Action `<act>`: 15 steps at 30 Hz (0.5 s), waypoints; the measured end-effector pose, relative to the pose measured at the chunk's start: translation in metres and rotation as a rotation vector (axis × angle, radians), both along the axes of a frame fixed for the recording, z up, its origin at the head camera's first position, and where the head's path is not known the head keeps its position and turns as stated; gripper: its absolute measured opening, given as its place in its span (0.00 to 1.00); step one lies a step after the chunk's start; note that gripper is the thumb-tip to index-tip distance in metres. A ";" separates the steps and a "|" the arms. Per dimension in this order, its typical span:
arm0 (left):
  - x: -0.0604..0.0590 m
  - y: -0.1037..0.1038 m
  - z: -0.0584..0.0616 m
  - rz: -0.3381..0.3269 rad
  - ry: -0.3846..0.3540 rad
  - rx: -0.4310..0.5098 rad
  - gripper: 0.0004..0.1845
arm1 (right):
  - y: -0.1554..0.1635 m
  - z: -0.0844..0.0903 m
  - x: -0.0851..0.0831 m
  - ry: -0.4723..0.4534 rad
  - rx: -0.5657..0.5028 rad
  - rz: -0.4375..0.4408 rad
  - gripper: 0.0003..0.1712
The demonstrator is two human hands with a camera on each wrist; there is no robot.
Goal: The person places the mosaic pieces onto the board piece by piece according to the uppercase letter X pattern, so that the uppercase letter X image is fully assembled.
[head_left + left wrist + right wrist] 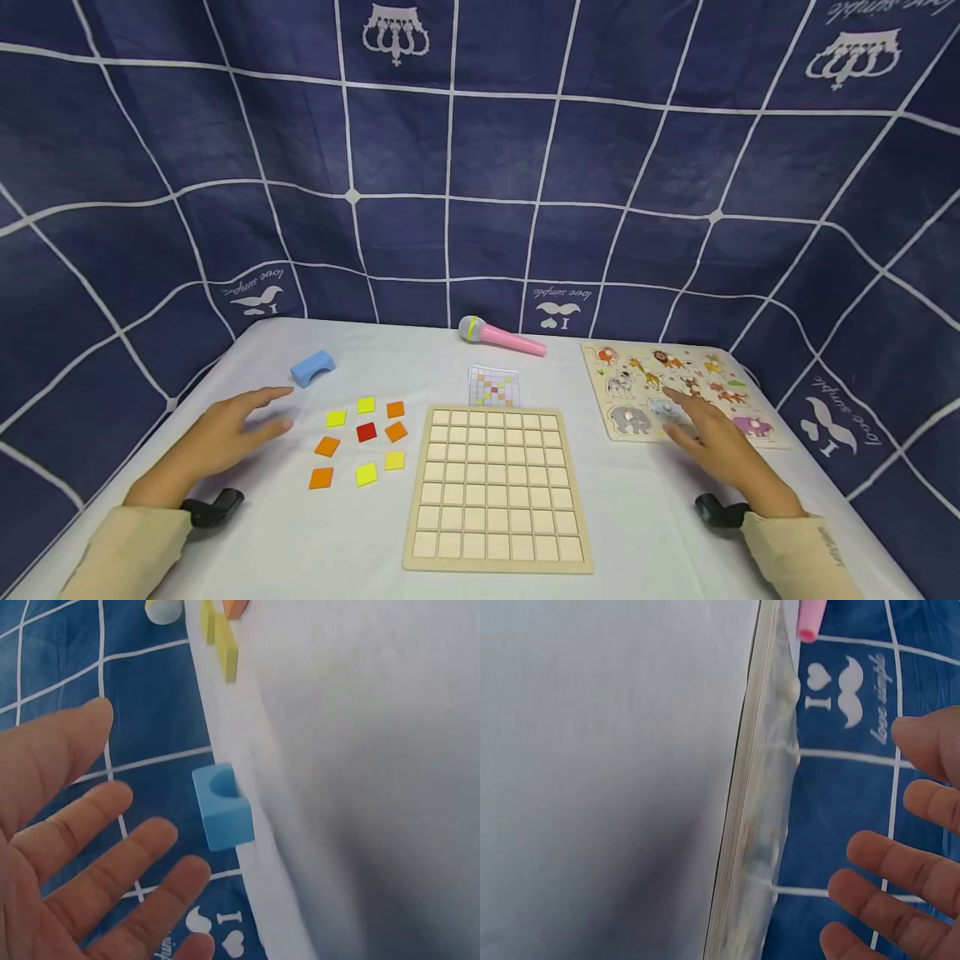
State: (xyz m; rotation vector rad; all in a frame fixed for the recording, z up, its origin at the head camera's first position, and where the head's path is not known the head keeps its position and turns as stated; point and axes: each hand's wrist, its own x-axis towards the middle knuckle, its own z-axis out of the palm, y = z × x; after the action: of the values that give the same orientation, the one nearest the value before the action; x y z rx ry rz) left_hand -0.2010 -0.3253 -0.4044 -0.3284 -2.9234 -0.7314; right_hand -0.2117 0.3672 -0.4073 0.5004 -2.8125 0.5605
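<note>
Progress stands at the outset, as we judge it: every cell of the wooden grid board (497,487) near the front edge of the table (645,517) is bare, and all nine colour tiles (365,432), yellow, orange and one red, lie loose on the cloth just left of the board. A small pattern card (494,387) lies just beyond the board's far edge. We read all placing as work left to do.

Our left hand (225,437) hovers over the table left of the tiles, palm down, fingers straight and spread, holding nothing; the left wrist view confirms the spread fingers (82,847). A blue arch block (312,367) sits near it toward the far left corner. Our right hand (716,446) lies flat with extended fingers over the near edge of the animal peg puzzle (678,392) at the right side of the table, gripping nothing. Both hands are well apart. A pink toy microphone (501,334) lies along the far edge.
</note>
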 end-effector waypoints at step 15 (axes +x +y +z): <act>-0.003 0.016 -0.012 -0.060 -0.040 0.132 0.24 | -0.032 -0.003 -0.007 -0.041 -0.162 0.175 0.23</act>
State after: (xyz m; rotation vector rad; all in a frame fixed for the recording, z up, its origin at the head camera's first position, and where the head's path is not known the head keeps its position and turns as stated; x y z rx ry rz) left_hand -0.2036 -0.3098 -0.4163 -0.3940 -2.8946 -0.9443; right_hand -0.2189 0.3350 -0.4098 0.7132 -2.7473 0.8340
